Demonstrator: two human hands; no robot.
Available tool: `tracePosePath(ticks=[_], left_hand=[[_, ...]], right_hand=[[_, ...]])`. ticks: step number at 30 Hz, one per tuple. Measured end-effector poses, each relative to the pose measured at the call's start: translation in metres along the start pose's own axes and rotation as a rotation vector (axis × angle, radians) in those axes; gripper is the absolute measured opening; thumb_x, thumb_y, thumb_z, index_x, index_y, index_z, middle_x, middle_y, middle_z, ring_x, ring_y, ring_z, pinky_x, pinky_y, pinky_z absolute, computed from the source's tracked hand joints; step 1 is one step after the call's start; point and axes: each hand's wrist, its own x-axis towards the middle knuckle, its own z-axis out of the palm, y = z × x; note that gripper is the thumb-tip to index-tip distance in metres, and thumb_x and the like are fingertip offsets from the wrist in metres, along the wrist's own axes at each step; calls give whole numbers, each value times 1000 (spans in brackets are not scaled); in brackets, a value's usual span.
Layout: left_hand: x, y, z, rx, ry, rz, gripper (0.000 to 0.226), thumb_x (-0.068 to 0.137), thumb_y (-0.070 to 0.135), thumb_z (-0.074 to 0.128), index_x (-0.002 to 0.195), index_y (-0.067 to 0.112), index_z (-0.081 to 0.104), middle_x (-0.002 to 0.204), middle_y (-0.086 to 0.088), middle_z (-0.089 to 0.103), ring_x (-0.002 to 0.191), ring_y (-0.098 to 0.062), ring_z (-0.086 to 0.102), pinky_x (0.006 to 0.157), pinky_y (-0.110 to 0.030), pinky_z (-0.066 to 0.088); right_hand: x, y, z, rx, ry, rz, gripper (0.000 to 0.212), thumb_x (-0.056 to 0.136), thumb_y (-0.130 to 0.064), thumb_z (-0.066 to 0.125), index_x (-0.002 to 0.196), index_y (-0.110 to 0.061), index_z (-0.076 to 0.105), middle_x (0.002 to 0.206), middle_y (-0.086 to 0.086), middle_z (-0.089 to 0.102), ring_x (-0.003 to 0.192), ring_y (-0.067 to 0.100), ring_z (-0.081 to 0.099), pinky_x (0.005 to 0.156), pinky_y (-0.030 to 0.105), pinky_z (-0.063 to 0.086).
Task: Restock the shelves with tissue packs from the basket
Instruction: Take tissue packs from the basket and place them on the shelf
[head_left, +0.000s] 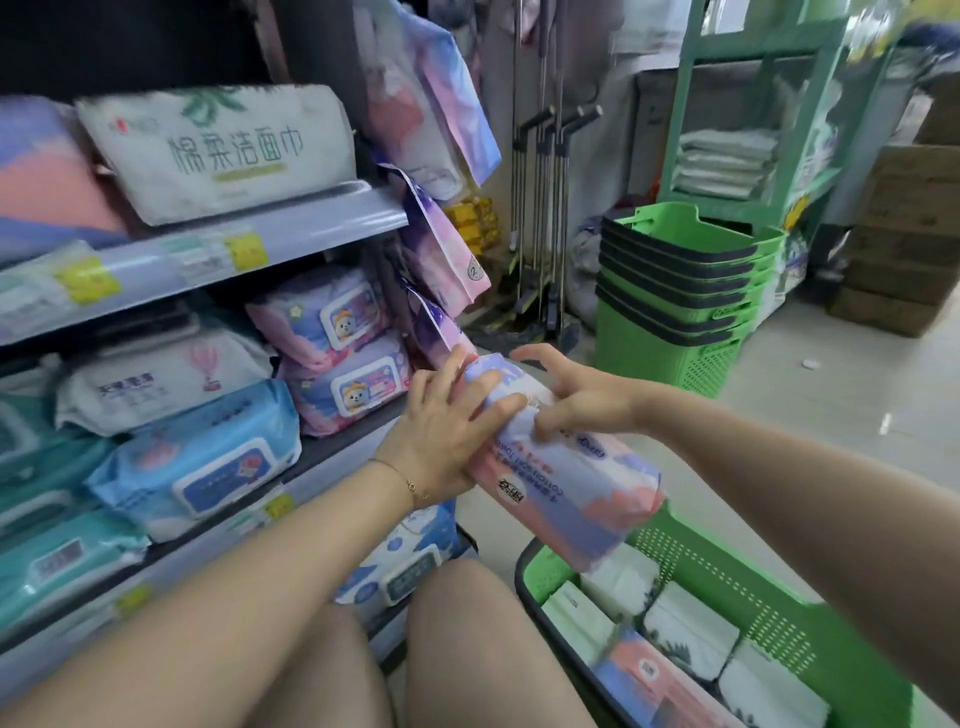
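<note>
We grip the pink-and-lilac tissue pack (563, 462) with our left hand (441, 434) wrapped round its 9 o'clock side and our right hand (579, 397) pinching its top at 1 o'clock, above the green basket (769, 613) at 5 o'clock, beside the shelves (311, 228).

Two hands, left (441, 431) and right (576, 400), hold one pink-and-blue tissue pack (571, 483). One green basket (779, 597) below. Inside: one pink-and-blue pack (654, 675), at least four white packs (691, 631). Three stocked shelf levels (311, 223). Two bear-lid wipe packs (332, 322), stacked. One light-blue wipe pack (208, 457). One white pack with green lettering (218, 150). One nested stack of green baskets (675, 291), roughly six rims.
</note>
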Motion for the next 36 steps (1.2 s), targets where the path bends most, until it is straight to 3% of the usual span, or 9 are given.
tracePosePath(ticks=[2,6,12,15,23,27,31,34,36], left_hand=[[-12,-22,-13,25,-15,-56,103,37,50,81,129,29,40,127,-4,40,126,-47,40,81,-54,43],[-36,-54,-42,-9,-46,-253,100,40,57,69,130,29,36,122,-2,41,121,-38,36,84,-55,40],[-56,-91,-88,-4,-80,-400,97,49,57,68,132,34,25,126,-1,41,122,-31,31,86,-45,36],[-61,-107,-114,63,-58,-374,97,49,66,63,132,35,25,127,-1,41,123,-30,31,88,-44,35],[-90,-145,-189,77,117,-458,103,55,45,66,142,40,13,145,2,18,135,-28,25,97,-50,33],[-105,-157,-208,-158,392,-674,104,62,48,72,144,26,12,145,-8,22,134,-22,25,104,-43,34],[-112,-157,-219,-598,433,-855,105,58,60,73,142,26,19,136,7,27,124,-9,35,102,-29,39],[-121,-162,-227,-724,467,-912,94,52,66,71,131,35,29,135,3,40,121,-19,49,100,-38,46],[-127,-164,-239,-757,540,-937,92,50,62,75,126,32,34,125,7,46,115,-4,50,94,-17,43]], right_hand=[[1,-21,6,-32,35,-53,83,72,-18,77,138,-29,27,108,9,57,85,18,61,79,41,52],[-2,-54,11,-409,160,-237,88,67,-46,80,139,-29,32,127,-2,48,112,19,51,98,36,42],[-5,-102,37,-1118,283,-396,111,51,-76,69,139,-28,21,126,-5,47,112,23,49,89,40,40],[4,-120,56,-1164,406,-472,113,56,-71,67,143,-22,15,122,-1,47,110,27,50,84,39,43],[12,-187,68,-867,557,-579,100,54,-56,71,137,-21,27,115,0,50,99,27,50,82,40,45],[11,-219,90,-263,596,-524,76,45,-55,69,108,-24,41,96,-8,58,87,19,57,72,37,50],[27,-255,117,413,522,-371,74,46,-45,82,106,-20,46,97,-8,63,83,8,62,70,30,51],[42,-286,134,821,430,-268,90,34,-47,84,110,-14,49,102,3,67,87,20,67,78,40,56],[47,-304,143,992,343,-244,101,28,-51,84,114,-14,46,105,4,67,90,24,68,82,45,56]])
